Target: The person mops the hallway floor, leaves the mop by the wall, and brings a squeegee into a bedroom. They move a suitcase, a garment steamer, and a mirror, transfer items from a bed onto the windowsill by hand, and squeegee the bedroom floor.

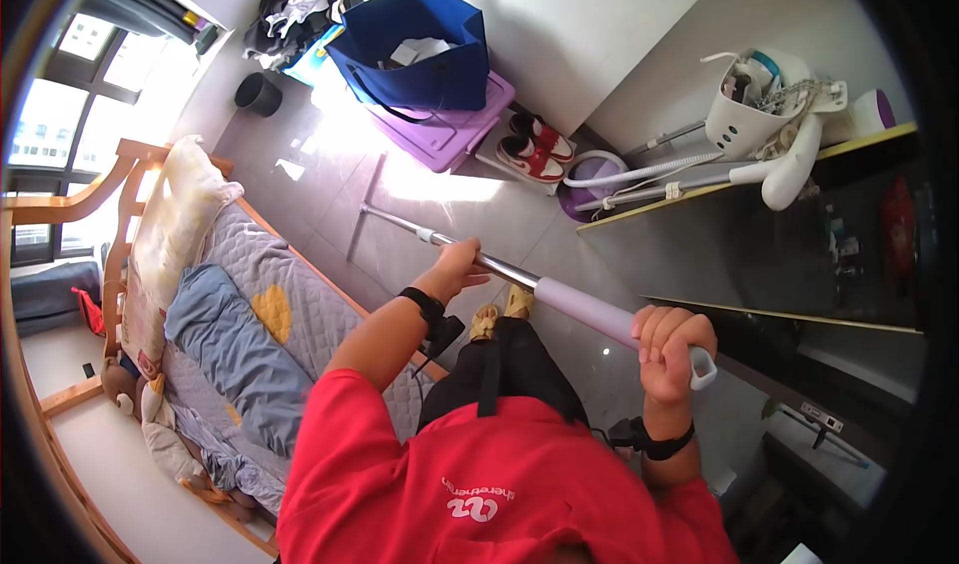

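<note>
A long pole (584,309) with a lilac grip and a silver shaft slants across the view. My left hand (460,268) is wrapped round the silver shaft near its middle. Near the top end of the lilac grip, my right hand (675,350) is closed round it. At the pole's far end, a thin, wide crossbar head (367,207) lies on the grey tiled floor (320,219). Both my wrists wear black straps.
A bed (275,294) with a grey quilt and blue bedding stands left. Ahead are a purple box (440,142) under a blue bag (415,54), red-and-white shoes (534,154) and a black bin (258,94). A white vacuum (794,164) and a shelf edge (749,177) are right.
</note>
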The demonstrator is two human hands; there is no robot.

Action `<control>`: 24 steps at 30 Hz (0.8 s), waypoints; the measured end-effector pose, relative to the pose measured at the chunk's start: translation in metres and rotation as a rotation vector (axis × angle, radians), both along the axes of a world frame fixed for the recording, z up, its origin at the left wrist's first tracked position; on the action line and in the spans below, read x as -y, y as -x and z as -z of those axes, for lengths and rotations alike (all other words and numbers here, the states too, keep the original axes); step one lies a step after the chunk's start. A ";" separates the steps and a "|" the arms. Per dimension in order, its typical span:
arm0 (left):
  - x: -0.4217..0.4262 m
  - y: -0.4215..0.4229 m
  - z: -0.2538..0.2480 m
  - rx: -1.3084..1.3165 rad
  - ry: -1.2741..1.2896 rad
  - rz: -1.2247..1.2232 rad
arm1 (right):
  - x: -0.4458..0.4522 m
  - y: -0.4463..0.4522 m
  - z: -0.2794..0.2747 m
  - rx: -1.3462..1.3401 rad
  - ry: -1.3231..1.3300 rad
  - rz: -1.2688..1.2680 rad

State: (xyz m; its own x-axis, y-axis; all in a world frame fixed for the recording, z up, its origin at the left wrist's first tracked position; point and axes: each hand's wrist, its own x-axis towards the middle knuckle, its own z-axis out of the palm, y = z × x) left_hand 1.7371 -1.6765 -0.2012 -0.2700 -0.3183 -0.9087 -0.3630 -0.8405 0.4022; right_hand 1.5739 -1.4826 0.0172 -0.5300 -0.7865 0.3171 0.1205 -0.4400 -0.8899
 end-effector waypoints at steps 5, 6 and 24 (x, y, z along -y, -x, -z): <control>-0.078 0.031 0.002 -0.151 -0.093 0.095 | -0.079 0.004 -0.023 -0.061 -0.059 0.307; -0.106 0.043 -0.003 -0.178 -0.120 0.120 | -0.103 0.008 -0.035 -0.062 -0.079 0.325; -0.215 0.031 -0.012 -0.048 -0.283 0.022 | -0.219 0.054 -0.014 0.000 -0.133 0.045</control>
State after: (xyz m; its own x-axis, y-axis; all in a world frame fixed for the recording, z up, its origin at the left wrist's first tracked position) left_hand 1.7061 -1.4620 -0.1896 -0.3185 -0.0477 -0.9467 -0.3687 -0.9138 0.1701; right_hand 1.5196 -1.2638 0.0311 -0.5659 -0.7969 0.2114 0.1037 -0.3232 -0.9406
